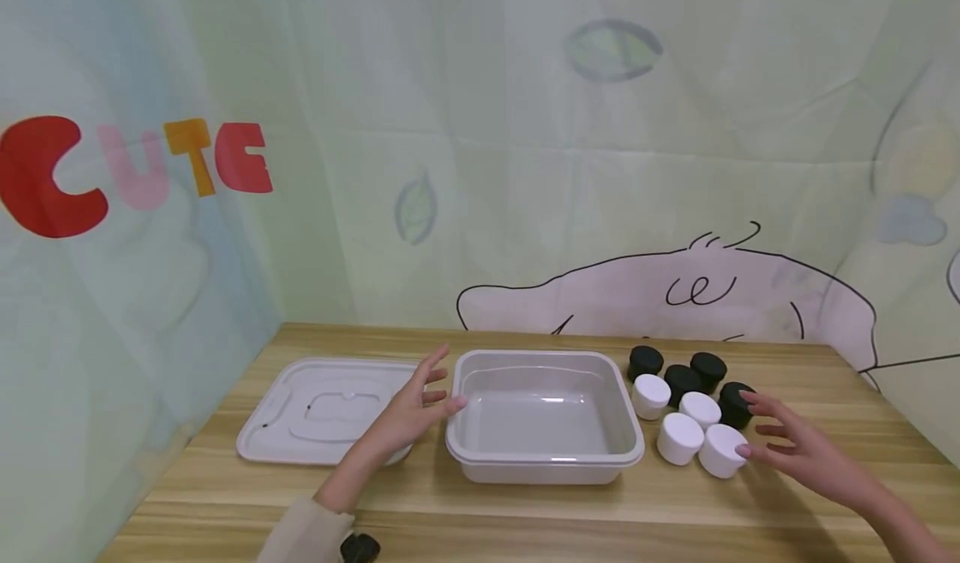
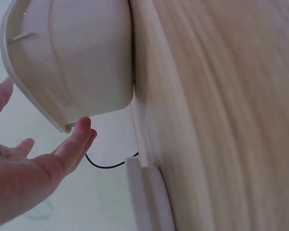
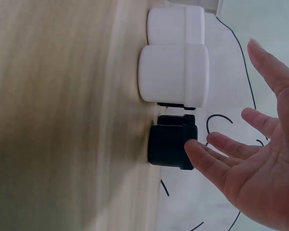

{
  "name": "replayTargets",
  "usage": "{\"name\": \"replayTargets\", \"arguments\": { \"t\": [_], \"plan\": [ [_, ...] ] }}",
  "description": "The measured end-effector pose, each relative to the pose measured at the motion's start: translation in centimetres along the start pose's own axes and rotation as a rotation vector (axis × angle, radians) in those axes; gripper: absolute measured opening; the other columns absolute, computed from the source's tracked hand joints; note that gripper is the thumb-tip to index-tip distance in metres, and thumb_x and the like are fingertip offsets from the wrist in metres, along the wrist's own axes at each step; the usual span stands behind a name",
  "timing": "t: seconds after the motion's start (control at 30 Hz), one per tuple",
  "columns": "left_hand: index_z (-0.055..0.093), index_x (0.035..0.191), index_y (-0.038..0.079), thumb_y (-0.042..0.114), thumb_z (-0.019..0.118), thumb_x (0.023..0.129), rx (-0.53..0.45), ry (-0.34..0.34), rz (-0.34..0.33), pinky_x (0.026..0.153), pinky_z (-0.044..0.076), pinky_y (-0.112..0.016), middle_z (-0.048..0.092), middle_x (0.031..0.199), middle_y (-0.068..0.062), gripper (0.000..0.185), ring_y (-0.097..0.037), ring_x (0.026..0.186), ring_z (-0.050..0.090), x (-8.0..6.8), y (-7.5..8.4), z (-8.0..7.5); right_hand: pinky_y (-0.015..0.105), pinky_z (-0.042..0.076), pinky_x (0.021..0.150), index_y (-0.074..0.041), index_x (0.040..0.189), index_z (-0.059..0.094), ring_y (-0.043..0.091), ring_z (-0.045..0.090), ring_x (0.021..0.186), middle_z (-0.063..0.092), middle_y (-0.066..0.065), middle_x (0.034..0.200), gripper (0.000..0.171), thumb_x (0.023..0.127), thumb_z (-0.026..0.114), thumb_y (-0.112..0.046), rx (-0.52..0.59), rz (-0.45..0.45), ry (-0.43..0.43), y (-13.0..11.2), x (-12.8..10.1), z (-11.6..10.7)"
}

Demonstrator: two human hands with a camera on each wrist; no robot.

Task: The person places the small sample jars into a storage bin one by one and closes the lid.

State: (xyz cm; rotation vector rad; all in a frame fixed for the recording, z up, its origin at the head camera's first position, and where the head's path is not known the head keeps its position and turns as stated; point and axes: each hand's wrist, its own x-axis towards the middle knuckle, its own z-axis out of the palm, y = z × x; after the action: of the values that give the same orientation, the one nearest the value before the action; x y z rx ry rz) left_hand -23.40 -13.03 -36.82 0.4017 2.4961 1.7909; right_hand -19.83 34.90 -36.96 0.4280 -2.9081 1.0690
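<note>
In the head view a white plastic bin (image 1: 547, 471) stands upright at the middle of the table. My left hand (image 1: 411, 409) is at its left rim, fingers spread and nothing in them; the left wrist view shows the fingertips (image 2: 82, 126) right by the bin's rim. To the right of the bin is a group of small round lidded jars, several black and several white. My right hand (image 1: 798, 446) hovers at their right side, fingers extended, close to a black jar (image 1: 735, 406) and the nearest white jar (image 1: 723, 453). It holds nothing.
A flat white lid (image 1: 285, 430) lies on the wooden table (image 1: 525, 521) to the left of the bin. Behind the table hangs a printed curtain (image 1: 487, 130), which also runs along the left side.
</note>
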Motion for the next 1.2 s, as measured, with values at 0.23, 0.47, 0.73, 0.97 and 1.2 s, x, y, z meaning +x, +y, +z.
{"name": "replayTargets", "arguments": {
  "t": [0.23,0.47,0.73,0.97,1.2],
  "plan": [
    [0.02,0.144,0.011,0.016,0.066,0.084,-0.128,-0.117,-0.021,0.088,0.045,-0.047,0.03,0.137,-0.031,0.075,-0.046,0.117,0.043,0.3,-0.2,0.1,0.041,0.053,0.07,0.009,0.129,0.034,0.042,0.055,0.095,0.048,0.03,0.113,0.065,0.079,0.07,-0.013,0.019,-0.022,-0.019,0.3,0.1,0.6],
    [0.025,0.142,0.009,0.016,0.066,0.084,-0.106,-0.164,-0.035,0.086,0.047,-0.044,0.028,0.137,-0.032,0.072,-0.049,0.117,0.042,0.6,-0.4,0.3,0.036,0.053,0.071,0.009,0.124,0.04,0.022,0.06,0.092,0.055,0.024,0.108,0.06,0.079,0.07,-0.017,0.022,-0.017,-0.055,0.6,0.2,0.9],
    [0.033,0.137,0.0,0.012,0.064,0.085,-0.067,-0.166,-0.041,0.085,0.048,-0.042,0.028,0.138,-0.031,0.062,-0.049,0.115,0.043,0.4,0.0,0.6,0.021,0.051,0.065,0.01,0.111,0.052,0.007,0.059,0.08,0.059,0.022,0.1,0.041,0.08,0.069,-0.012,-0.023,-0.175,0.0,1.1,0.1,1.4],
    [0.033,0.137,-0.001,0.011,0.064,0.085,-0.077,-0.173,-0.055,0.086,0.048,-0.042,0.025,0.141,-0.029,0.062,-0.049,0.117,0.041,0.3,0.2,0.6,0.021,0.051,0.067,0.01,0.112,0.051,-0.004,0.056,0.082,0.057,0.024,0.106,0.045,0.08,0.07,-0.016,0.016,-0.082,-0.017,0.8,0.3,1.8],
    [0.034,0.137,0.0,0.012,0.065,0.084,-0.069,-0.161,-0.064,0.086,0.048,-0.042,0.025,0.141,-0.028,0.063,-0.049,0.117,0.041,0.4,0.1,0.6,0.021,0.051,0.066,0.008,0.11,0.053,0.001,0.059,0.08,0.059,0.022,0.104,0.043,0.078,0.071,-0.016,0.006,-0.063,0.008,0.7,0.3,1.8]
  ]
}}
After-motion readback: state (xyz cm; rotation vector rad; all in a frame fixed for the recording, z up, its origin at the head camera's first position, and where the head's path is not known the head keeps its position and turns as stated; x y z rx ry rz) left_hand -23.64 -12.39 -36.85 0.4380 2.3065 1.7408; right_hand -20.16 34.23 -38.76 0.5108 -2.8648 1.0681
